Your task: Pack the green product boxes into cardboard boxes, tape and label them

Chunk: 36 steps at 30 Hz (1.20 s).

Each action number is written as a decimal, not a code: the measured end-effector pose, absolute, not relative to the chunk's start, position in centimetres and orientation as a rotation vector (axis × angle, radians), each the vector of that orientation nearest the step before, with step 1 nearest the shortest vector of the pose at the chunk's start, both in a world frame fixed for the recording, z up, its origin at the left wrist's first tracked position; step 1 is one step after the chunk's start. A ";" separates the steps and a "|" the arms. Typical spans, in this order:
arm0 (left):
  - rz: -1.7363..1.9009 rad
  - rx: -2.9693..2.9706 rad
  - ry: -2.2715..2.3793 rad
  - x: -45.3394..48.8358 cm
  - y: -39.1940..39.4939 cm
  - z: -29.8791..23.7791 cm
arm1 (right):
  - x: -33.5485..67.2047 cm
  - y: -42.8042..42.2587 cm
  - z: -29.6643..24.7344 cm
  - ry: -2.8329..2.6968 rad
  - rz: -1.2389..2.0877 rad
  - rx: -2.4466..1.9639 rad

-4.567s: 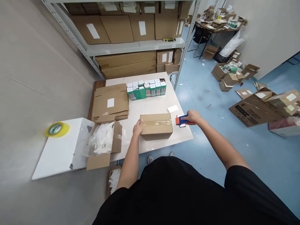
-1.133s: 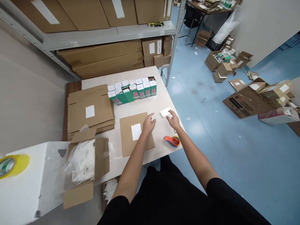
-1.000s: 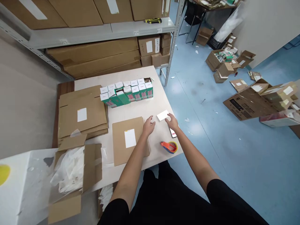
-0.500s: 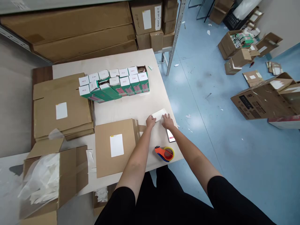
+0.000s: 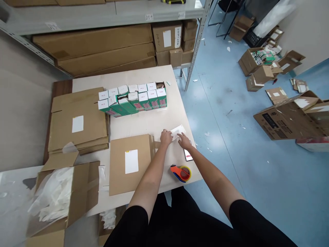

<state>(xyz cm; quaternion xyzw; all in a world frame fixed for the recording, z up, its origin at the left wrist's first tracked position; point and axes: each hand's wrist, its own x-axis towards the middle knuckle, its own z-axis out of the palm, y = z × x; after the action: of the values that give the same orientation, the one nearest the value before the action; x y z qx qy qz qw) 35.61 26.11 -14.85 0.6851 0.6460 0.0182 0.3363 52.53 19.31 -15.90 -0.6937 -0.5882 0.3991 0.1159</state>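
A small white paper slip (image 5: 178, 130) lies near the right edge of the table (image 5: 144, 123). My left hand (image 5: 166, 137) rests curled on its left end. My right hand (image 5: 184, 140) touches its right end with fingers bent. A flattened cardboard box (image 5: 130, 162) with a white label lies just left of my hands. An orange and blue tape dispenser (image 5: 180, 172) sits near the front edge. A phone (image 5: 188, 155) lies under my right wrist.
Several green and white small boxes (image 5: 133, 98) stand in a row at the back. A stack of flat cartons (image 5: 77, 121) lies at left. An open box of white plastic bags (image 5: 56, 197) sits at the front left. Shelving with cartons (image 5: 102, 51) stands behind. Loose boxes (image 5: 290, 115) litter the blue floor.
The taped box is gone and a flat carton now lies in front. Both hands have reached forward from above the table onto the white slip. The view has shifted slightly.
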 end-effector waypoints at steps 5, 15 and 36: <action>-0.060 1.890 1.472 33.2 26.2 -11.4 | 53.2 17.5 -14.4 -1.190 0.993 -2.007; 0.170 1.429 1.178 28.2 24.3 -3.4 | 51.6 18.8 -7.0 -1.816 0.954 -1.644; 0.490 1.651 1.508 18.2 20.6 5.4 | 49.7 23.8 1.7 -2.180 1.015 -1.519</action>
<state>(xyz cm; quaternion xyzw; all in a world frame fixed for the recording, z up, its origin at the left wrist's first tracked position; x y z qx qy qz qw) 18.23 20.58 5.42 0.6568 0.5998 0.1948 0.4133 49.71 23.81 1.67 -0.5280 -0.7581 0.3528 0.1481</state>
